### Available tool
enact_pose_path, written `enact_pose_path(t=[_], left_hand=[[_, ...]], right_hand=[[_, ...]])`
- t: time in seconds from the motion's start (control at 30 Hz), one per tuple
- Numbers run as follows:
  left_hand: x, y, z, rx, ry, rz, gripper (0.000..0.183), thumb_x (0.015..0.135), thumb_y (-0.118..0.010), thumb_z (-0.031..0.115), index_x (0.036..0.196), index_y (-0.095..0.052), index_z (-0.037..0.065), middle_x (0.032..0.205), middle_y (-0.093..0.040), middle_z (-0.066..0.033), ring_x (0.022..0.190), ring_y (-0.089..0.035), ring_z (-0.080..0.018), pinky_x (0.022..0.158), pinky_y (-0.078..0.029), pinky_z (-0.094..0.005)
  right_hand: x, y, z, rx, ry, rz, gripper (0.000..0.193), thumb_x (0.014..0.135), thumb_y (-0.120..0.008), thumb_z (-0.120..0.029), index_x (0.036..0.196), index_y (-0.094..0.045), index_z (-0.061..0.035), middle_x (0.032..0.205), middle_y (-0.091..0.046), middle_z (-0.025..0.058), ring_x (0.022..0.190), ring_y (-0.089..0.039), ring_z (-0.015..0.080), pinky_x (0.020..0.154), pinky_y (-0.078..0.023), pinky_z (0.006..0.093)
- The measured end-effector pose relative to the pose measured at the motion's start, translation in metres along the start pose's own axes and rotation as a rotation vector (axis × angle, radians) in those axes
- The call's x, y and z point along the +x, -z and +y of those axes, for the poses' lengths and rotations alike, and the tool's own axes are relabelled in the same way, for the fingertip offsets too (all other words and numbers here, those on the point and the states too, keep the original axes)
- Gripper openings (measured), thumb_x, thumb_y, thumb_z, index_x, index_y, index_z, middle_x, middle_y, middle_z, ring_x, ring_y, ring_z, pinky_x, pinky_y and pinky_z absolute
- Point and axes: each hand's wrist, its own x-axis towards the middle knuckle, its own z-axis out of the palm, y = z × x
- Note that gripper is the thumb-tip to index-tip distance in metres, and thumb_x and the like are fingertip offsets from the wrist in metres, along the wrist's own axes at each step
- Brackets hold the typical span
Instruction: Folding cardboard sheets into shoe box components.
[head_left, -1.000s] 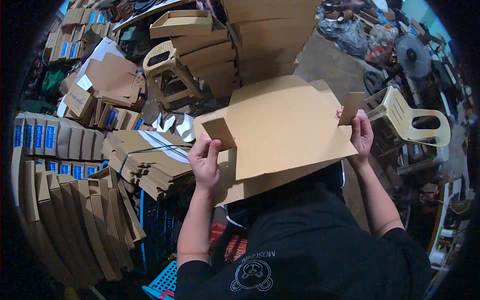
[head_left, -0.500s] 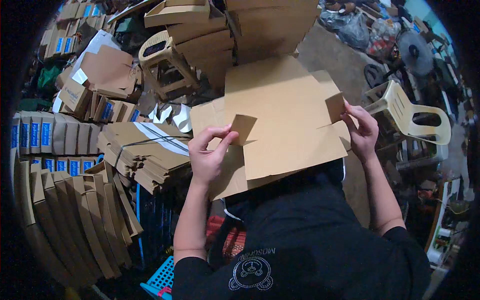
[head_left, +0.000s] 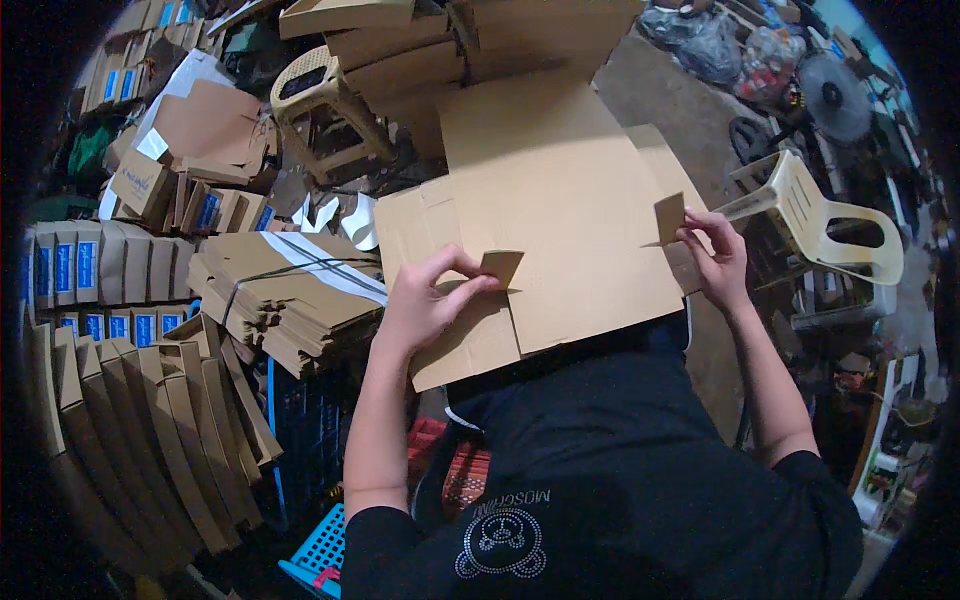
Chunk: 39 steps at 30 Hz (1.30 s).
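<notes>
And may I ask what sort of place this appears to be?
Probably a small workshop or storeroom for cardboard boxes: rows of blue-labelled boxes stand at the left, a bundle of flat cardboard is tied beside them, and the person handles a cardboard sheet.

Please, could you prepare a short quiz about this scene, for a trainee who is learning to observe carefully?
1. True or false: the left hand and the right hand are each at a raised flap of the cardboard box blank.

2. Which thing stands to the right of the right hand?
A) blue plastic basket
B) cream plastic chair
C) cream plastic stool

3. Fill in the colour: a ____ cord goes around the bundle of flat cardboard.

Key: 1. True. 2. B. 3. Black.
</notes>
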Motion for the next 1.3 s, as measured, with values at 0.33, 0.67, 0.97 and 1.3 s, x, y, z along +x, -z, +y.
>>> enact_pose_path(t=[0.33, 0.67, 0.97, 1.3], left_hand=[[0.007, 0.022, -0.006, -0.134, -0.198, -0.071, 0.04, 0.08, -0.084, 0.007, 0.119, -0.074, 0.006, 0.124, -0.076, -0.0126, 0.129, -0.067, -0.0347, 0.113, -0.051, -0.0463], [0.016, 0.014, -0.006, -0.109, -0.246, 0.333, 0.027, 0.095, -0.069, -0.004, 0.118, -0.079, 0.001, 0.124, -0.079, -0.0128, 0.123, -0.071, -0.0293, 0.11, -0.052, -0.0436], [0.041, 0.047, 0.003, -0.413, -0.078, 0.664, 0.027, 0.11, -0.068, 0.025, 0.123, -0.068, 0.001, 0.107, -0.073, -0.0027, 0.095, -0.064, -0.0091, 0.091, -0.053, -0.028], [0.059, 0.057, 0.0, -0.561, -0.223, 0.667, 0.03, 0.118, -0.049, 0.026, 0.13, -0.061, 0.001, 0.116, -0.066, -0.0007, 0.106, -0.056, -0.0079, 0.096, -0.045, -0.0267]], right_hand=[[0.003, -0.002, -0.004, 0.216, -0.192, 0.073, 0.018, 0.104, -0.068, -0.002, 0.122, -0.065, -0.0023, 0.114, -0.073, 0.0051, 0.106, -0.068, 0.012, 0.096, -0.054, 0.0283], [0.025, 0.005, -0.028, 0.305, -0.028, 0.119, 0.048, 0.104, -0.068, -0.001, 0.15, -0.054, 0.0001, 0.139, -0.066, 0.0113, 0.131, -0.063, 0.0204, 0.114, -0.048, 0.0354], [0.132, -0.038, -0.069, 0.282, 0.092, -0.095, 0.036, 0.111, -0.064, -0.019, 0.141, -0.063, 0.0016, 0.129, -0.07, 0.0051, 0.121, -0.062, 0.013, 0.11, -0.046, 0.031], [0.161, -0.071, -0.066, 0.499, 0.151, -0.017, 0.025, 0.112, -0.062, -0.018, 0.126, -0.069, 0.0016, 0.119, -0.072, 0.0009, 0.115, -0.062, 0.0087, 0.105, -0.046, 0.027]])
